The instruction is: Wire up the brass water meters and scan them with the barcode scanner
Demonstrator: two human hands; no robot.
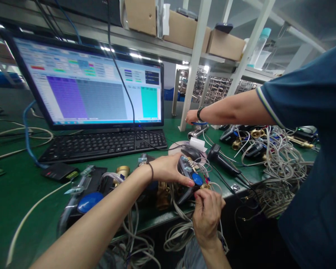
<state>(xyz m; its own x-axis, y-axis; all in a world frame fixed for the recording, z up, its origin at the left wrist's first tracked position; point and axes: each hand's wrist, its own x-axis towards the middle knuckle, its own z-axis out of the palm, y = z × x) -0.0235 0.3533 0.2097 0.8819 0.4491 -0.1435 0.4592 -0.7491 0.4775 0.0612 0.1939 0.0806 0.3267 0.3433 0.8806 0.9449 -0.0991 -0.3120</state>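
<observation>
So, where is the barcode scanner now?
In the head view the scanner lies on the green table, right of centre, just right of the left hand and before the tangled wires.

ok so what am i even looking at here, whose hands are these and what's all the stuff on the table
This is one picture from a camera worn on a person's head, looking down at their own two bare hands. The left hand rests on a grey device with a blue button. The right hand pinches thin wires beside it at the edge of a green table. Also on the table are a keyboard, a lit monitor, a handheld scanner and a heap of cables with brass fittings. The arm in a dark blue sleeve on the right belongs to a co-worker, whose hand reaches across the table.
</observation>
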